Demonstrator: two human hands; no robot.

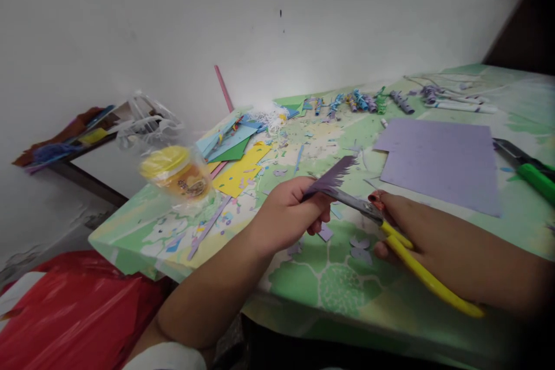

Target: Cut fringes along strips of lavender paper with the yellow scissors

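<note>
Pinched in my left hand is a purple paper strip with a fringe cut along one edge. My right hand grips yellow-handled scissors. The metal blades reach left to the strip, close to my left fingers; how far apart the blades are is hard to see. A small reddish rolled piece shows by my right fingertips, and I cannot make out how it is held. On the tablecloth below lie purple paper scraps. A large purple sheet lies flat beyond my right hand.
A box cutter with a green handle lies at the right. Several curled paper rolls line the back near the wall. Colored sheets, white string and a bagged yellow-lidded tub are left. A red bag sits below the table edge.
</note>
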